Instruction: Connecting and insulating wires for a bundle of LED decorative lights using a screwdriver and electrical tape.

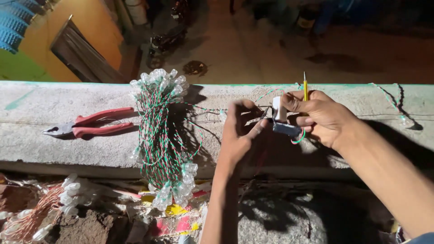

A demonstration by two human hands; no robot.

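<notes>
Pinching one small grey box point(286, 129) between them, both hands point(239, 131) point(321, 116) grasp it above the ledge point(68, 149).

Left arm: rises from the lower edge, forearm nearly upright.
Left hand point(239, 129): fingers curled, thumb toward the other hand (palm hidden).
Right arm: enters from lower right, slanting up-left.
Right hand point(318, 115): fingers pinched shut, knuckles up.

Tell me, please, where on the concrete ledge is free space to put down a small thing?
The ledge is bare left of the red pliers, and again right of the right hand up to the thin wire near the far end. It is crowded between the bundle of string lights and the left hand, where loose wires cross.
</notes>
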